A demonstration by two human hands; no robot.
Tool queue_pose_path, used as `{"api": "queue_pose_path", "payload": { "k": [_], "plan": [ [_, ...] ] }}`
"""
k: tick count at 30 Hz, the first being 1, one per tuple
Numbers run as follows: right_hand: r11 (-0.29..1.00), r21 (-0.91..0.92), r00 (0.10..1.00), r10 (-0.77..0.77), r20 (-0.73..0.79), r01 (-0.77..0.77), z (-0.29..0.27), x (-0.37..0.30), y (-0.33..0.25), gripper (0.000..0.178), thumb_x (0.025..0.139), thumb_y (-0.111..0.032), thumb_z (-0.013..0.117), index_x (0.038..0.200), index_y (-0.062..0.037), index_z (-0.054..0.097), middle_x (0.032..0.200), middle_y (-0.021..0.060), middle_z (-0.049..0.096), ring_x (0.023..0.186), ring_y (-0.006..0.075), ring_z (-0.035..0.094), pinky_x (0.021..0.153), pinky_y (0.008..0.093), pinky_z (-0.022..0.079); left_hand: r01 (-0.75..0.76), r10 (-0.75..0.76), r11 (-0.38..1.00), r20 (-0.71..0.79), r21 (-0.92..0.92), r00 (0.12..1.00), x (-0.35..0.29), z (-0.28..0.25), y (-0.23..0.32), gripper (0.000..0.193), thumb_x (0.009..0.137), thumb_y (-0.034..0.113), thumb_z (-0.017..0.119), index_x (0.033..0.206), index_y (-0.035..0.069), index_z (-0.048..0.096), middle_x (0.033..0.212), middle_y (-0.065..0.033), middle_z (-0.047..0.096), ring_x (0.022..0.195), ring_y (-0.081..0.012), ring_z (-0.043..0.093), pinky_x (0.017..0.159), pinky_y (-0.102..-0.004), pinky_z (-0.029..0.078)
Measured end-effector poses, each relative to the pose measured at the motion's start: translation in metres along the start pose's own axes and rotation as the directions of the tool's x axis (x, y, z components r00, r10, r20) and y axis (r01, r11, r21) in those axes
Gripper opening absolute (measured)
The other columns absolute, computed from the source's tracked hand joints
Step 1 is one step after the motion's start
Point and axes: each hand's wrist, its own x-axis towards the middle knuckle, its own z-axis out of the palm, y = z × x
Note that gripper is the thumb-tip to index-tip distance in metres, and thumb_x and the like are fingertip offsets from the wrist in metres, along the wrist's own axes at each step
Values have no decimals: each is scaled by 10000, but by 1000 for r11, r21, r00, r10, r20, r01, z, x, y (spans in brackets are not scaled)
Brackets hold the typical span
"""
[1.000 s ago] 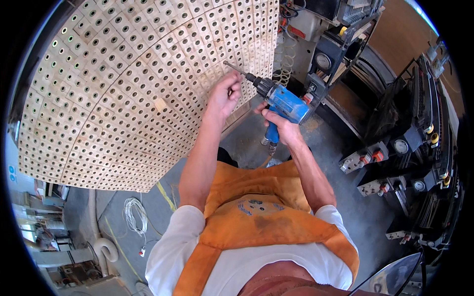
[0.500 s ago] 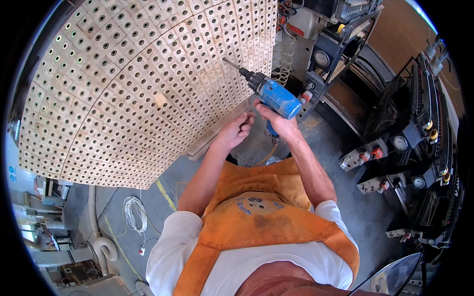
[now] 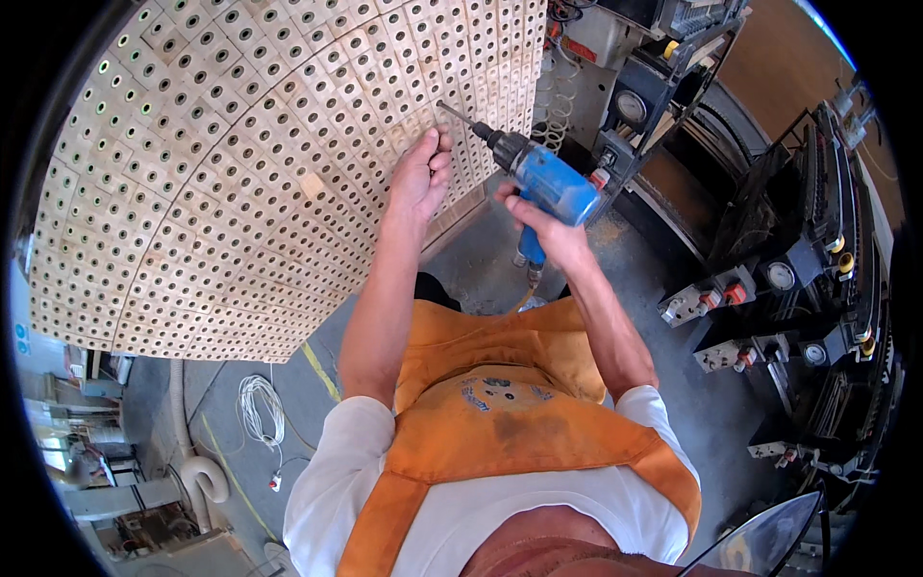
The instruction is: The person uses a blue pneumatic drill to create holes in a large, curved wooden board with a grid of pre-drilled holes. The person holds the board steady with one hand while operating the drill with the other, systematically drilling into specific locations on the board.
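A large curved wooden panel [image 3: 240, 192], covered in rows of holes with dark rings, fills the upper left. My right hand [image 3: 548, 223] grips a blue air drill [image 3: 555, 185] by its handle, with a hose fitting at the bottom. Its long thin bit points up and left, with the tip in front of the panel; whether it touches is unclear. Just below the bit, my left hand [image 3: 420, 173] is raised close to the panel, its fingers curled together. Anything inside those fingers is hidden.
Dark machine frames with pressure gauges [image 3: 781, 277] and red-handled valves stand along the right. A coiled pale air hose [image 3: 553, 106] hangs behind the drill. On the floor at lower left lie a white cable coil [image 3: 260, 409] and a ribbed hose [image 3: 204, 478].
My left hand has moved up and left, from beside the drill's handle to the panel near the bit. The drill has shifted slightly right, still in my right hand.
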Motion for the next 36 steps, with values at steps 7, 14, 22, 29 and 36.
{"api": "queue_pose_path", "payload": {
  "k": [7,14,22,29,36],
  "plan": [
    [980,177,995,79,64,-89,-32,-31,9,236,821,-99,686,1038,-27,628,954,79,667,827,142,619,629,251,469,47,-45,998,66,-33,997,-6,8,-3,266,988,270,507,1053,17,558,790,-2,515,533,-29,382,413,-160,285],
    [990,100,993,91,76,-99,-53,-32,25,263,829,-101,674,1073,-26,612,989,89,663,895,159,632,644,259,477,97,-115,960,56,263,992,3,9,-10,285,983,283,518,1045,10,568,765,-1,499,514,-33,365,407,-163,276],
    [976,215,1000,24,-4,-23,-14,-3,40,210,851,-74,654,1053,-31,616,980,79,672,889,143,629,658,264,466,23,-25,999,40,36,999,20,15,-14,277,1000,255,477,1173,44,524,828,-3,477,580,-38,372,437,-159,284],
    [992,123,1000,14,-8,-13,-7,2,33,160,847,-54,643,1004,-28,637,938,75,678,751,115,589,631,259,463,12,-11,1000,38,-24,999,16,5,-21,234,971,152,487,1164,26,521,822,-4,482,583,-39,395,428,-162,284],
    [1000,23,1000,-19,5,19,-8,0,35,160,847,-43,636,1007,-39,653,917,49,680,702,96,569,628,255,466,458,-469,878,63,141,881,-18,-51,-77,122,943,55,441,1037,35,516,849,2,511,544,-21,389,405,-136,291]
  ]
}}
